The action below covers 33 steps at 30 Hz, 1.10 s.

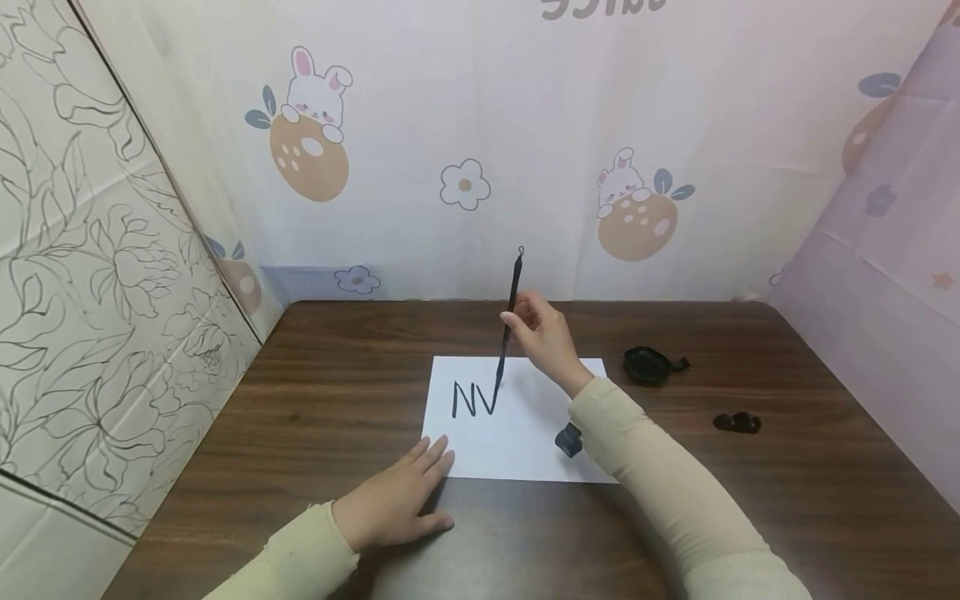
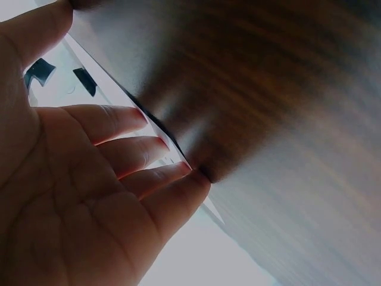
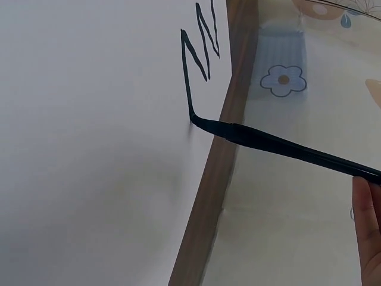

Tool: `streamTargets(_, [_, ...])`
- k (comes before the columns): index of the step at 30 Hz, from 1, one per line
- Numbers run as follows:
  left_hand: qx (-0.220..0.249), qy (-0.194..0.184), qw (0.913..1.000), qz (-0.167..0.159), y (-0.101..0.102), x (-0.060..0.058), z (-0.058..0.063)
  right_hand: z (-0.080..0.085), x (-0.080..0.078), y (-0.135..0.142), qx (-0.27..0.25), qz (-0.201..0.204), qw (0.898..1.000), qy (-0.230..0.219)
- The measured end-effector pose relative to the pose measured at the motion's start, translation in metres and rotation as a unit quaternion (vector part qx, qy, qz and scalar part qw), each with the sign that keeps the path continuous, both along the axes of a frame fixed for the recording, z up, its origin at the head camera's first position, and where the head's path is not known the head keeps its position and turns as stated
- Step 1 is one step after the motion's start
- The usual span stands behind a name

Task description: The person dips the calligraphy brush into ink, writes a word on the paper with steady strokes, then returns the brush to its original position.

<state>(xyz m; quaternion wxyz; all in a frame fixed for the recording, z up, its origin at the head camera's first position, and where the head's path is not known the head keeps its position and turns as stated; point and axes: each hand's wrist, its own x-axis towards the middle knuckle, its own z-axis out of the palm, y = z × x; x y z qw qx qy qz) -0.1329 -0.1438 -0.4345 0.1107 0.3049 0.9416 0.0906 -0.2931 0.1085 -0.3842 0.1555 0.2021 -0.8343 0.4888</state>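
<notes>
My right hand (image 1: pixel 546 337) pinches a dark ink brush (image 1: pixel 509 312) partway up its slim handle, which has a loop at the top. The brush stands nearly upright, slightly tilted. In the right wrist view the bent tip of the brush (image 3: pixel 205 124) touches the paper (image 3: pixel 101 89) at the end of a black stroke. Black zigzag strokes (image 1: pixel 465 400), like an N and a V, mark the left half of the white paper (image 1: pixel 517 454). At the sheet's lower left corner rests my left hand (image 1: pixel 397 500), fingers extended and thumb apart; its fingertips (image 2: pixel 178 170) meet the paper's edge.
A small black dish (image 1: pixel 648 365) with a short handle stands right of the paper. Nearer on the right lies a small dark wavy object (image 1: pixel 737 422). A dark block (image 1: pixel 568 441) shows beside the right cuff. Behind the brown wooden table (image 1: pixel 337 375) hangs a printed curtain (image 1: pixel 465 242).
</notes>
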Motion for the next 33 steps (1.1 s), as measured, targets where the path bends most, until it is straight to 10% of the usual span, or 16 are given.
streamTargets(33, [0.000, 0.006, 1.0000, -0.004, 0.000, -0.002, 0.000, 0.005, 0.014, 0.009, 0.026, -0.002, 0.997, 0.074])
